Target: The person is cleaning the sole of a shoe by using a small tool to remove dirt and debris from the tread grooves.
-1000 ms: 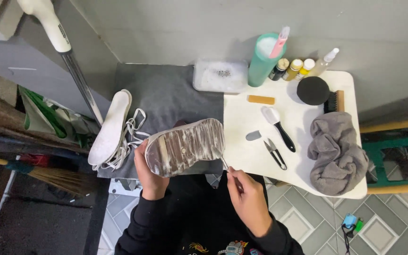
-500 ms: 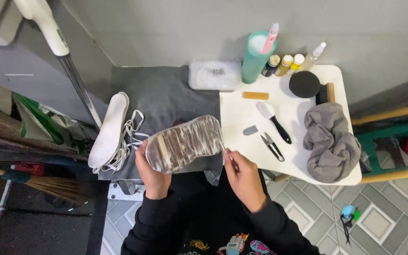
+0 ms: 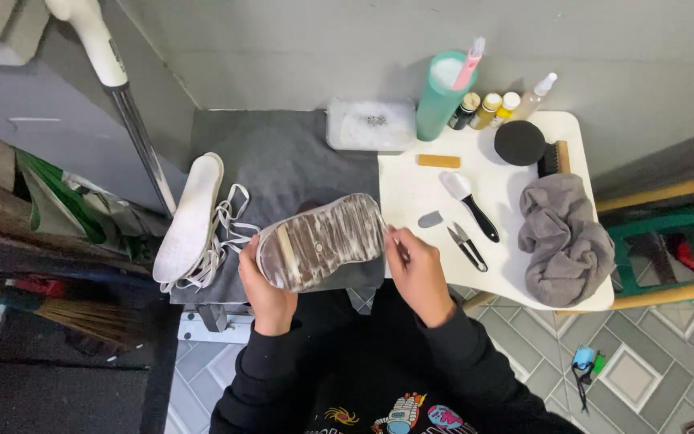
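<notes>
- Left hand [image 3: 265, 291] wraps the heel end of the shoe [image 3: 320, 241], fingers curled round the edge, holding it sole-up over the lap
- Right hand [image 3: 416, 269] sits at the toe end of the shoe, fingertips pressed together on what looks like a thin pick; the tool itself is too small to make out
- So the shoe lies right between both grips, touching each, its toe pointing toward the white surface [image 3: 588, 265]
- Progress, judging by the look: the sole is smeared pale and wet across the grooves, so cleaning is well under way, yet the tread looks grimy and work on the grooves remains
- The insole [image 3: 190, 217] and white laces [image 3: 226, 233] are already out, lying left of the shoe on the grey mat [image 3: 283, 161]
- Right of the shoe on the surface: small snips [image 3: 467, 245], a black-handled brush [image 3: 469, 205] and a grey cloth [image 3: 564, 237], all untouched
- Beyond the shoe, by the wall: a clear tub [image 3: 371, 124], a teal cup [image 3: 442, 95] and small bottles [image 3: 491, 108]
</notes>
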